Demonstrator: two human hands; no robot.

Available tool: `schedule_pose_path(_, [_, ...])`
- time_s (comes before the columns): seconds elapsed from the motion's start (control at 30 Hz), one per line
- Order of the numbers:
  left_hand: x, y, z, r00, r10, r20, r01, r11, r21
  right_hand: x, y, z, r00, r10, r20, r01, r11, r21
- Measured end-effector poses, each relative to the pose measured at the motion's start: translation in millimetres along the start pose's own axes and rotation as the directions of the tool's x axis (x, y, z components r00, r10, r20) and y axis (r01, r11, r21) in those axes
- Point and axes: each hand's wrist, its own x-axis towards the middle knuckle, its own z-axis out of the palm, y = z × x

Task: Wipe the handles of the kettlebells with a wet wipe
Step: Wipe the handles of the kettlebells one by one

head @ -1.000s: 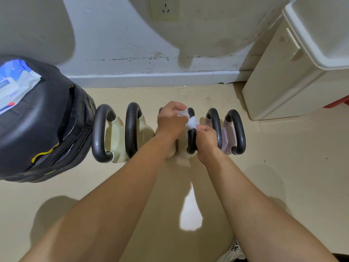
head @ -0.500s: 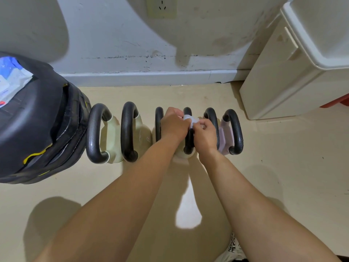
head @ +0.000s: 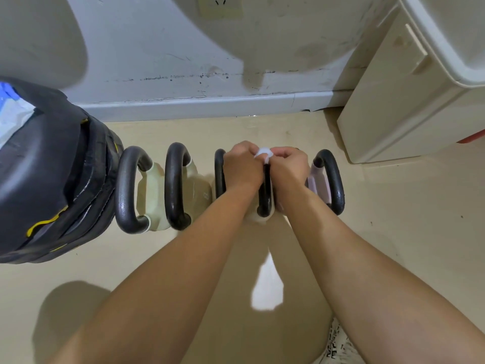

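Several kettlebells with black loop handles stand in a row on the beige floor. The handle being gripped (head: 264, 195) runs between my two wrists. A white wet wipe (head: 263, 153) is bunched at its far top end. My left hand (head: 242, 168) and my right hand (head: 290, 168) are both closed on the wipe there, knuckles touching. Cream kettlebells (head: 153, 195) sit to the left, a pale pink one (head: 328, 179) to the right. Part of another handle (head: 219, 172) shows just left of my left hand.
A black bag or cushion (head: 47, 174) with a blue and white pack (head: 10, 114) on top crowds the left end of the row. A cream cabinet (head: 399, 101) stands at the right. The wall and grey skirting (head: 199, 105) run close behind. A shoe (head: 338, 345) shows at the bottom.
Both hands have slid with the wipe from the middle of the handle up to its far top end and drawn together. The view has shifted slightly to the right.
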Motion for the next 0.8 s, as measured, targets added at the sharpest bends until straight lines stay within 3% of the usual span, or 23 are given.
schedule_pose_path(0.2, [-12.7,-9.0,-7.1,0.991,0.133,-0.007,-0.131,0.986,0.099,-18.9,5.4,-16.1,0.976,-0.199,0.084,0.209,0.969,-0.130])
schedule_pose_path(0.4, [-9.7,-3.5,-9.4,0.994,0.104,-0.022,-0.103,0.994,0.044,-6.3,1.9,-11.4,0.985,-0.163,0.049,0.169,0.977,-0.131])
schedule_pose_path(0.5, [4.7,8.3,-7.3,1.000,-0.001,-0.025,0.001,1.000,0.010,6.3,-13.8,-0.8,0.992,-0.127,0.018,0.128,0.969,-0.210])
schedule_pose_path(0.6, [-3.4,4.8,-9.4,0.999,0.016,-0.032,-0.016,1.000,-0.002,0.7,-9.0,-4.3,0.992,-0.122,0.042,0.128,0.971,-0.203])
schedule_pose_path(0.8, [-55.1,-30.5,-8.0,0.999,0.001,-0.032,-0.004,0.996,-0.092,-42.3,32.0,-26.7,0.965,-0.261,-0.004,0.256,0.949,-0.182])
